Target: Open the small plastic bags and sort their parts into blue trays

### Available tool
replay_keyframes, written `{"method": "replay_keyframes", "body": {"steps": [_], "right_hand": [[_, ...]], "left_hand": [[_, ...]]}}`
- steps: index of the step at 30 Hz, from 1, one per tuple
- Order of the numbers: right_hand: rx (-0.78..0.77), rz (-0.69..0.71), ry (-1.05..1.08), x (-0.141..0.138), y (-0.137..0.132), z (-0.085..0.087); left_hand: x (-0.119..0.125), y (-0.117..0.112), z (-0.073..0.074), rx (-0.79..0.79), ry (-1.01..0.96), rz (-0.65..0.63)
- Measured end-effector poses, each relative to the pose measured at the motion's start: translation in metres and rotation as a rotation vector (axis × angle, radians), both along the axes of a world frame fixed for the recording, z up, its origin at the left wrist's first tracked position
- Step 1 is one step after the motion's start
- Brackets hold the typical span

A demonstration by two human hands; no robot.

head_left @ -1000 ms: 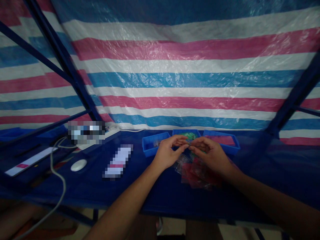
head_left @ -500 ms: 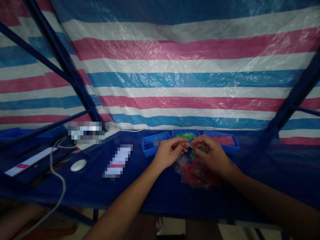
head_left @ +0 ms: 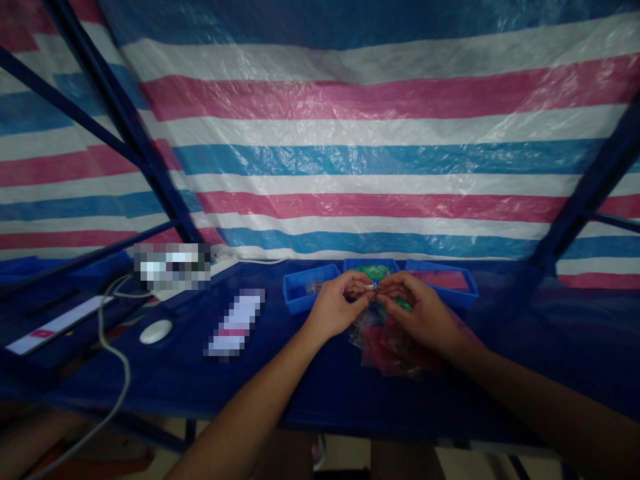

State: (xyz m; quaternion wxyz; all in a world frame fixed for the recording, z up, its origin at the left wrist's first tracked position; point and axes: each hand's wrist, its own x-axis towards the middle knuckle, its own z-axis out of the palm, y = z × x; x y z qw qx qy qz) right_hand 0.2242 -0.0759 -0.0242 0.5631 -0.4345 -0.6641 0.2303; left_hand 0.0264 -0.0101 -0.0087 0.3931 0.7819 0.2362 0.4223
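Note:
My left hand [head_left: 340, 301] and my right hand [head_left: 416, 308] meet above the table, thumbs and fingers closed in a pinch. Between their fingertips is a small shiny, see-through piece [head_left: 373, 287], mostly covered by the fingers; its kind is too small to tell. Right below them lies a loose pile of clear plastic bags with red in them [head_left: 387, 348], partly under my right hand. Something green [head_left: 403, 304] shows beneath the right fingers.
Three blue bins stand behind the hands: the left bin [head_left: 295, 303] with small clear bits, the middle with green packets [head_left: 374, 272], the right with a flat pink stack [head_left: 443, 279]. Leftward lie a blurred-out phone-like shape [head_left: 235, 323], a white mouse [head_left: 156, 331] and a white cable [head_left: 125, 363].
The fingertips have shifted slightly around the small piece, and the left fingers are more curled. Both hands stay in nearly the same place; the bins and pile look unchanged.

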Motion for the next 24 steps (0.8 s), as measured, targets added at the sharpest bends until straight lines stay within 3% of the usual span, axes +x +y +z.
{"method": "replay_keyframes", "body": {"steps": [4, 11, 18, 20, 24], "right_hand": [[-0.037, 0.014, -0.055, 0.002, 0.002, 0.002], [0.135, -0.064, -0.267, 0.002, -0.005, 0.013], [0.19, -0.175, -0.302, 0.006, -0.004, 0.013], [0.188, -0.211, -0.299, 0.008, -0.003, 0.012], [0.225, -0.194, -0.324, 0.01, -0.001, 0.009]], "left_hand": [[0.0, -0.003, 0.001, 0.093, 0.037, -0.034], [-0.002, -0.008, 0.006, 0.208, 0.135, 0.005], [-0.004, -0.009, 0.014, 0.47, 0.162, 0.215], [-0.005, -0.011, 0.016, 0.419, 0.182, 0.208], [-0.002, -0.017, 0.016, 0.223, 0.17, 0.015]]}}
